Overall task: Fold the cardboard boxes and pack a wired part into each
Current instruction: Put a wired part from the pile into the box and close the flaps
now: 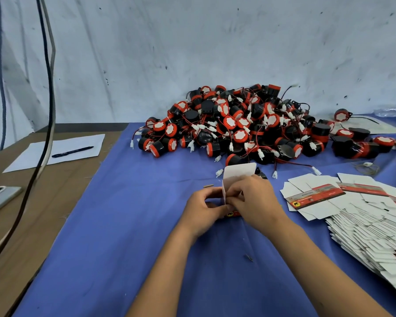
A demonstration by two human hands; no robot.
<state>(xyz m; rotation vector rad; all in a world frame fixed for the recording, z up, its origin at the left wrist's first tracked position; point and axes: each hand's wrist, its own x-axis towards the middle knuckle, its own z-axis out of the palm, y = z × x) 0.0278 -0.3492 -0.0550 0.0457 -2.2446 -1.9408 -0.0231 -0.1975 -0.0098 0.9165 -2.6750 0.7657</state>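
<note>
Both hands are clamped on one small cardboard box [236,179] mid-surface, left hand [204,208] pinching its side, right hand [253,201] gripping the front, white flap sticking up. Pile of wired parts [249,124] sits behind, flat boxes [357,216] to the right.

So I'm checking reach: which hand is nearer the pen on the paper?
Left. The left hand lies on the pen's side of the box; the right hand is beyond it.
</note>
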